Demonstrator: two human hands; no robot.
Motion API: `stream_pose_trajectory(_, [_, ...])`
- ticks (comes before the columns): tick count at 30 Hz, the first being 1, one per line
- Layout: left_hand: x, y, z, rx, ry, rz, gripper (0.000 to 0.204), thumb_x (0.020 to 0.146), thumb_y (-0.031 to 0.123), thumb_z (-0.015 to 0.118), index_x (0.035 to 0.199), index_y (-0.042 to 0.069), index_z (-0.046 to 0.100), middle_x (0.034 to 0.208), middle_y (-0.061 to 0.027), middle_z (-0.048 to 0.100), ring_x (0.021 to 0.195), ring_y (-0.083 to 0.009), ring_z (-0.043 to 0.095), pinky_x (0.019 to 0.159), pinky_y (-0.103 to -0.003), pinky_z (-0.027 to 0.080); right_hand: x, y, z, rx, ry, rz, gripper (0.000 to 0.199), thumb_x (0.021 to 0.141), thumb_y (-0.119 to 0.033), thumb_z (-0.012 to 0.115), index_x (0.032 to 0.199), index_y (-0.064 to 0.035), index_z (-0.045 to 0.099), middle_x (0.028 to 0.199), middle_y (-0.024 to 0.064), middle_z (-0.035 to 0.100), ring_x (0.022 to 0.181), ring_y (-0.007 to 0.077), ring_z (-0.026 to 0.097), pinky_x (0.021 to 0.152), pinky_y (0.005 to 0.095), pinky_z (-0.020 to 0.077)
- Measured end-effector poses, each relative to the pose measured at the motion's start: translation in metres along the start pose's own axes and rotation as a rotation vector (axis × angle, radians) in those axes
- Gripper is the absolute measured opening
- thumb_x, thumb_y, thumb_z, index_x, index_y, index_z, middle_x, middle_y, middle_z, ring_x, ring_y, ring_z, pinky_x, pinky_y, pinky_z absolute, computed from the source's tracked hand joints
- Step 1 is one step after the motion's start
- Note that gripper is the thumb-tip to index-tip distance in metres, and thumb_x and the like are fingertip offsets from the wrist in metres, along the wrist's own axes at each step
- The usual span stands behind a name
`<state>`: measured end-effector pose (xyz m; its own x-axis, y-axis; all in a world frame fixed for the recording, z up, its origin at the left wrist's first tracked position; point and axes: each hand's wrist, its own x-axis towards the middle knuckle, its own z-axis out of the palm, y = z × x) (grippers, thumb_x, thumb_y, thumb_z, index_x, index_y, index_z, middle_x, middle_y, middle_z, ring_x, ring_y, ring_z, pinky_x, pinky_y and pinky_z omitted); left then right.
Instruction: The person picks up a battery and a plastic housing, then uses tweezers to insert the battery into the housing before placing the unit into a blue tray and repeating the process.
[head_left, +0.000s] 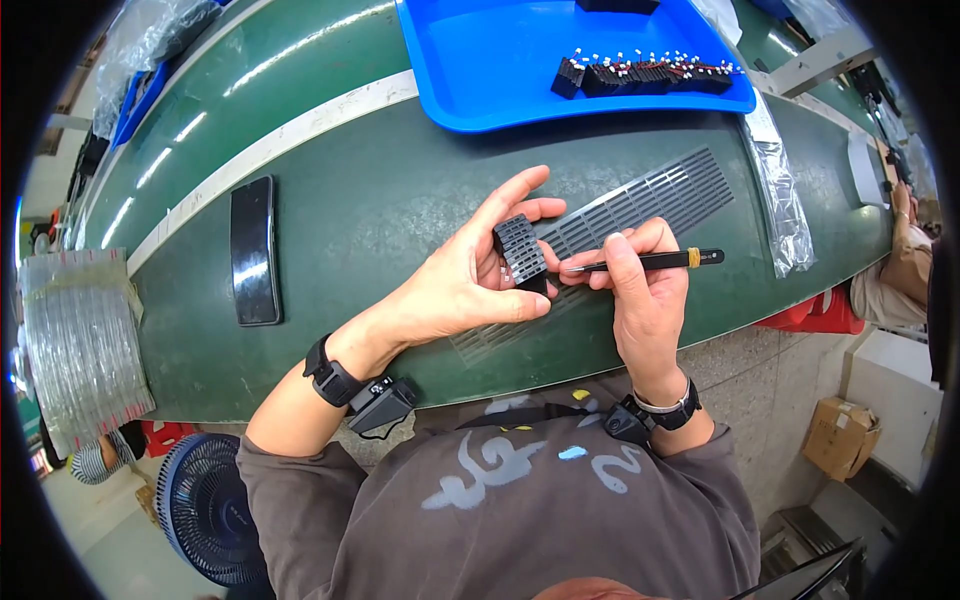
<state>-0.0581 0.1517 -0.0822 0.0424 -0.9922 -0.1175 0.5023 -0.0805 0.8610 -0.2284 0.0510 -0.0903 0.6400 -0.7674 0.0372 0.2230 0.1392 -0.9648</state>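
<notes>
My left hand point(470, 275) grips a small black block point(520, 249) whose face has rows of slots, held between thumb and fingers above the table. In my right hand point(645, 300) is a pair of black tweezers point(680, 259) with a yellow band near the back end. The tips of the tweezers point left toward the block, close to its right side; whether they touch it I cannot tell. Beneath both hands lies a long grey strip with rows of slots point(680, 190), slanting across the green table point(350, 180) and partly hidden by my hands.
Beyond my hands, a blue tray point(480, 118) holds a row of black blocks with white connectors point(650, 78). A black phone point(255, 250) lies left. Clear plastic strips point(85, 340) sit at the far left, clear packaging point(780, 200) at right. A fan point(210, 510) stands below the table edge.
</notes>
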Motion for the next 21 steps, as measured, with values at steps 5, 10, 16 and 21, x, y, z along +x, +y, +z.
stream_pose_trajectory(5, [0.000, 0.004, -0.001, -0.034, 0.026, -0.011, 0.097, 0.079, -0.010, 0.070, 0.157, 0.012, 0.016, 0.148, -0.0162, 0.037, 0.104, -0.0169, 0.058, 0.091, -0.033, 0.055, -0.001, -0.003, -0.001, 0.026, 0.013, -0.004, 0.019, 0.102, -0.015, 0.053, 0.089, -0.0064, 0.043, 0.076, 0.0114, 0.066, 0.072, 0.0154, 0.066, 0.069, 0.0295, 0.0557])
stream_pose_trajectory(10, [0.000, 0.005, -0.006, -0.002, 0.072, -0.022, 0.097, 0.080, -0.011, 0.069, 0.157, 0.012, 0.015, 0.150, -0.0173, 0.034, 0.105, -0.0163, 0.057, 0.090, -0.032, 0.055, -0.003, -0.018, -0.009, 0.004, 0.087, -0.022, 0.020, 0.102, -0.015, 0.055, 0.088, -0.0065, 0.044, 0.069, 0.0058, 0.060, 0.068, 0.0136, 0.064, 0.065, 0.0279, 0.0538])
stream_pose_trajectory(16, [-0.002, 0.000, -0.004, 0.091, 0.017, 0.019, 0.098, 0.080, -0.013, 0.066, 0.158, 0.013, 0.013, 0.147, -0.0163, 0.035, 0.105, -0.0162, 0.057, 0.091, -0.032, 0.054, 0.007, -0.025, -0.021, -0.303, 0.062, 0.086, 0.020, 0.099, -0.013, 0.061, 0.085, -0.0061, 0.048, 0.068, 0.0032, 0.059, 0.061, 0.0088, 0.059, 0.057, 0.0218, 0.0471])
stream_pose_trajectory(21, [-0.002, -0.001, -0.003, 0.195, -0.019, 0.043, 0.099, 0.080, -0.015, 0.061, 0.158, 0.015, 0.010, 0.144, -0.0144, 0.038, 0.106, -0.0165, 0.056, 0.095, -0.033, 0.053, 0.008, -0.011, -0.021, -0.590, -0.036, 0.046, 0.022, 0.095, -0.012, 0.066, 0.080, -0.0063, 0.051, 0.066, 0.0004, 0.058, 0.055, 0.0047, 0.054, 0.051, 0.0188, 0.0411])
